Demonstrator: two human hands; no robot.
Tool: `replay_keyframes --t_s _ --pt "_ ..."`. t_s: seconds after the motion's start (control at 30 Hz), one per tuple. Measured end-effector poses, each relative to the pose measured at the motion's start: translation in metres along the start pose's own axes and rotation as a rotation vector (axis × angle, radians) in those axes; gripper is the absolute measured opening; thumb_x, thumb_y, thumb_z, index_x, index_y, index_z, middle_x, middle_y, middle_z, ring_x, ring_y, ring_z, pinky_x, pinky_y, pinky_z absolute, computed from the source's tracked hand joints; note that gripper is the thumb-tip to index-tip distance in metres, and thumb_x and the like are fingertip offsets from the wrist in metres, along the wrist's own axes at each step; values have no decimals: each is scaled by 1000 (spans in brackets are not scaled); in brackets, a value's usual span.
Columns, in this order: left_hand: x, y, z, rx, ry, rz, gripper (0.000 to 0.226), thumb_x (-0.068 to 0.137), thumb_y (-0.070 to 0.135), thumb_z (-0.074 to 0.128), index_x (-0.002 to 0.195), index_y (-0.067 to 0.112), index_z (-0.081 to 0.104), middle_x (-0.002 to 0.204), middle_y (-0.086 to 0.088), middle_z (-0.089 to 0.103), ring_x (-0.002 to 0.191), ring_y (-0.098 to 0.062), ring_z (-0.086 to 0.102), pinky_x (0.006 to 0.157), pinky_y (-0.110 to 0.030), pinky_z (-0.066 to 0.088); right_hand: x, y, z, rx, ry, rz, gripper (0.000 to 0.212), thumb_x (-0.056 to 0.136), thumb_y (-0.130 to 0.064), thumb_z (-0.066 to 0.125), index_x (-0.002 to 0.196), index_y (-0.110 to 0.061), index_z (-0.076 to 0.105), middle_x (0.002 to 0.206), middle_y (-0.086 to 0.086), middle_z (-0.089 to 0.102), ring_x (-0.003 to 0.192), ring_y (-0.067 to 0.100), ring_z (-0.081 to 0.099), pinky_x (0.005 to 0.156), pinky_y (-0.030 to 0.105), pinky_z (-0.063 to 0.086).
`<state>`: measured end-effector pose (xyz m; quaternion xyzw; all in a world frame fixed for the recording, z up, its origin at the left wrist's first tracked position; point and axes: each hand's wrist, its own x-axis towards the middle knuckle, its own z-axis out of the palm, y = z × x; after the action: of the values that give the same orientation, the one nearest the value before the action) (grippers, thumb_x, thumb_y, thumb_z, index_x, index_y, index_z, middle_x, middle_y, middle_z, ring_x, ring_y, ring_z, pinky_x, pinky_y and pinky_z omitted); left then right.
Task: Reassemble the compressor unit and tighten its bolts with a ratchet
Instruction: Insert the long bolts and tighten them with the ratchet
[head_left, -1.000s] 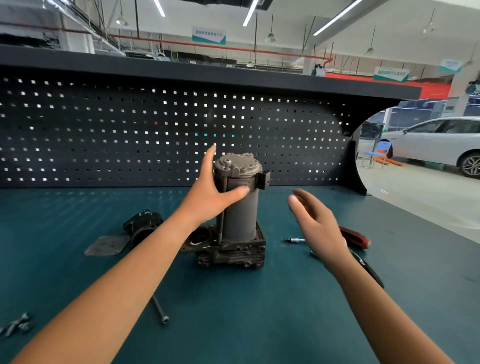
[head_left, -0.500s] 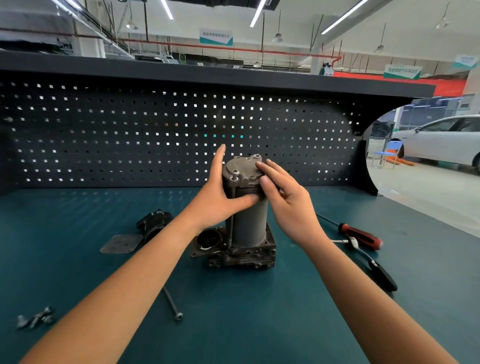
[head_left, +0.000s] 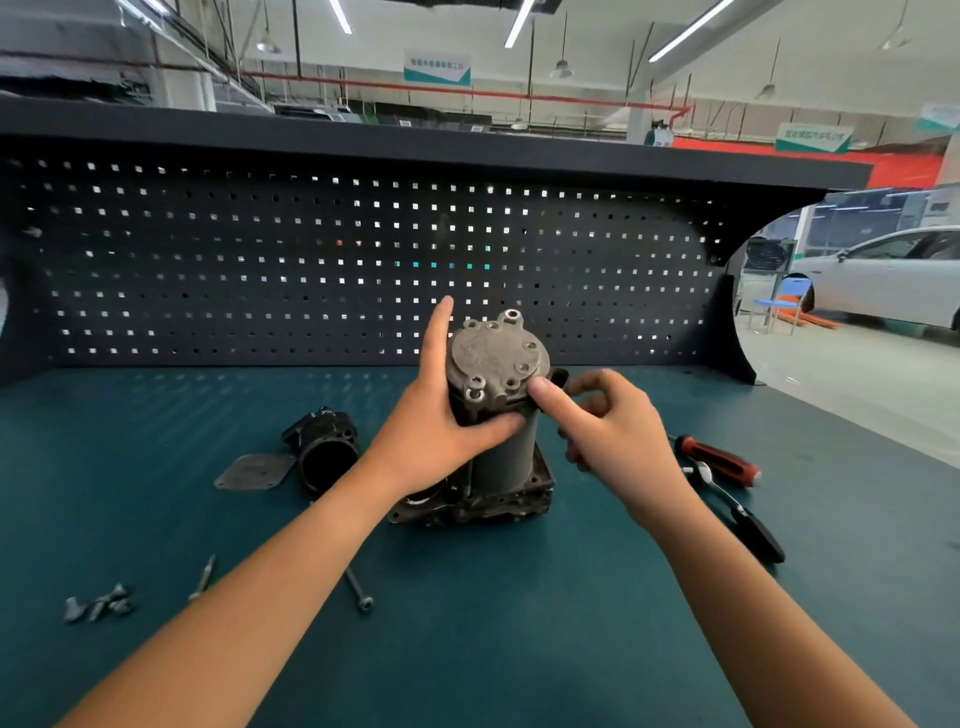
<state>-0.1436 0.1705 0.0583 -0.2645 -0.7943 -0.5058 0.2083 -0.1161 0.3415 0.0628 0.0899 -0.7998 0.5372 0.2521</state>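
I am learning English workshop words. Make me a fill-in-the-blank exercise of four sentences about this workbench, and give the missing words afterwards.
1. The compressor stands ____ on the bench, gripped by the left hand.
2. The right hand presses its ____ against the edge of the round cover.
3. The screwdriver has a ____ and black handle.
4. The ratchet lies to the ____ of the compressor, untouched.
Missing words: upright; thumb; red; right.

Nothing legible from my position. White characters on far hanging sign (head_left: 437, 66) and right-hand banner (head_left: 813, 136): too blurred to read.
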Motion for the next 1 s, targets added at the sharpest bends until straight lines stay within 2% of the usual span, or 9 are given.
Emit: replay_keyframes --t_s 0.1,0.27,0.4,0.53,0.67,0.77,0.83,0.9,1.0 --pt "-1 2 -2 44 -9 -12 109 73 31 76 132 56 -11 112 42 34 94 31 41 75 8 33 3 -4 -5 -18 -99 32 50 73 -58 60 80 -9 54 45 -8 56 37 4 49 40 16 36" --pt "0 6 -5 70 -20 -41 113 73 30 77 146 39 -9 109 43 33 89 32 41 73 9 31 5 -11 -2 -63 -230 65 48 84 -58 49 75 -11 49 50 -4 60 39 9 51 40 19 37" --pt "-2 3 -5 63 -48 -33 111 73 29 77 140 46 -10 112 41 36 93 32 42 76 8 32 7 -15 0 -83 -311 138 57 83 -69 34 76 -14 49 51 -5 59 41 7 51 44 19 35" --pt "-5 1 -5 24 -78 -38 108 73 24 78 146 37 0 116 40 35 99 33 39 82 5 33 7 -19 3 -99 -279 141 56 85 -65 37 62 -14 43 40 -9 50 35 5 45 37 13 32" --pt "-10 6 -26 -82 -281 -111 116 62 39 81 137 55 -6 127 37 33 116 22 39 93 -4 36 4 -18 3 -38 -298 148 52 86 -62 43 63 -16 36 38 -12 40 35 7 38 38 15 32" --pt "-11 15 -45 -201 -335 -269 83 56 70 66 129 55 30 129 26 48 116 2 51 87 -30 52 2 -18 2 -29 -297 151 52 85 -61 45 63 -16 33 36 -14 38 35 7 37 39 16 31" --pt "-8 21 -49 -110 -315 -330 54 61 79 55 108 54 48 118 23 57 99 -2 63 78 -31 56 1 -19 0 -11 -303 153 50 85 -60 46 63 -16 35 37 -14 39 36 8 38 39 16 31" --pt "-5 27 -45 -56 -350 -385 51 58 73 50 102 48 52 111 21 60 87 -8 69 73 -31 57 -1 -20 -1 -3 -310 145 49 85 -58 48 63 -16 37 39 -13 40 37 8 38 38 15 30" --pt "-2 30 -39 -1 -348 -374 58 53 72 60 100 39 60 97 13 69 84 -11 70 74 -32 58 -5 -20 -4 29 -320 139 48 85 -56 50 64 -15 38 40 -14 39 37 6 36 38 14 30"
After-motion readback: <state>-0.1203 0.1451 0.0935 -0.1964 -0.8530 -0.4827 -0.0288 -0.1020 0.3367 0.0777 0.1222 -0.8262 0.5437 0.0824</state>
